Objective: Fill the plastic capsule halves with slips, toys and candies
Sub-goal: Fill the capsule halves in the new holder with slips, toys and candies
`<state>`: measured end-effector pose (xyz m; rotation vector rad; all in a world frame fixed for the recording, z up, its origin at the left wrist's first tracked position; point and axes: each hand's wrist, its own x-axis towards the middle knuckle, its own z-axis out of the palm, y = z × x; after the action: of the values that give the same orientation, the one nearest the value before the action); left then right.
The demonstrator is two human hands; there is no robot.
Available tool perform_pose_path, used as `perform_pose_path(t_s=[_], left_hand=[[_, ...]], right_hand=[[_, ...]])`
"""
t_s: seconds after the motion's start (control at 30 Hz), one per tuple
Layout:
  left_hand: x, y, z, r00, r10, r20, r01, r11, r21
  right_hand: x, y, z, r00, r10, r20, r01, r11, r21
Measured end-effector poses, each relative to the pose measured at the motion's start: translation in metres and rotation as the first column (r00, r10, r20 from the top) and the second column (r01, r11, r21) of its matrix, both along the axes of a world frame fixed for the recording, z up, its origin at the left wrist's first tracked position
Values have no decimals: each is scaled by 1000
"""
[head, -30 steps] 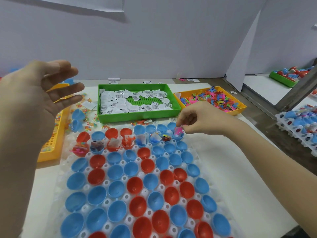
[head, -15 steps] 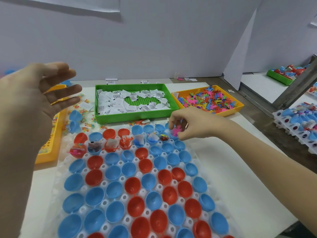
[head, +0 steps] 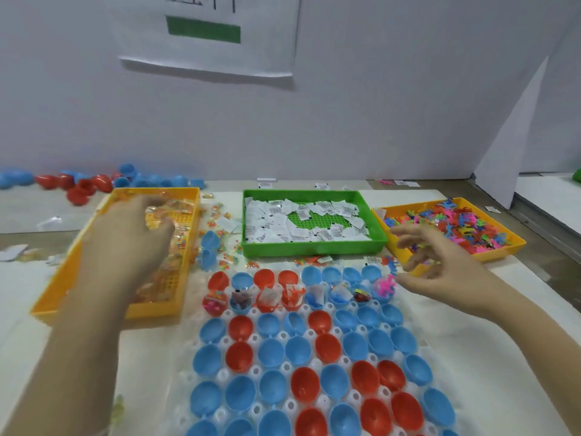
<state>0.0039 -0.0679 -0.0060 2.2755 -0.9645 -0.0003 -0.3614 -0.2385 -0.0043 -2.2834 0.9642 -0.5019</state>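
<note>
**Left fingers in the candies, right fingers spread beside the end half**

The left hand [head: 125,243] hangs over the orange candy tray [head: 157,310]. Its fingers [head: 163,229] curl down among the wrapped candies [head: 179,212], inside the tray's right wall. Blur hides whether they hold one.

The right hand [head: 446,265] hovers over the near-left corner of the toy tray [head: 496,253], fingers [head: 408,239] spread wide and holding nothing. The toys [head: 471,228] lie just beyond those fingertips.

Between the two sets of fingers stands the green tray [head: 314,248] of slips [head: 270,221]. Bare surface [head: 490,357] opens below the right wrist.

The capsule halves [head: 298,347] sit in a white rack [head: 325,402] below both hands. A filled row lies nearest the fingers, and its end half, holding a pink toy [head: 385,286], is just beside the right thumb.
</note>
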Motion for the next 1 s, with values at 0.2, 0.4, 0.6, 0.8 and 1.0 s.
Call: perform_pose_path(t_s=[0.2, 0.4, 0.6, 0.8, 1.0], left_hand=[[26, 15, -29, 993, 116, -6, -101, 887, 450], [29, 19, -26, 961, 254, -106, -228, 951, 210], [34, 22, -26, 956, 278, -91, -283, 958, -47], [26, 19, -19, 960, 219, -174, -266, 909, -321], [5, 2, 7, 334, -504, -796, -528, 599, -601]], right_hand=[[-3, 5, -17, 1000, 13, -9, -11, 986, 165], [-21, -22, -49, 995, 24, -93, -9, 987, 162], [-34, -56, -49, 989, -80, -124, 97, 987, 132], [16, -13, -13, 999, 16, 40, -18, 998, 55], [89, -10, 14, 987, 84, 140, -89, 995, 33]])
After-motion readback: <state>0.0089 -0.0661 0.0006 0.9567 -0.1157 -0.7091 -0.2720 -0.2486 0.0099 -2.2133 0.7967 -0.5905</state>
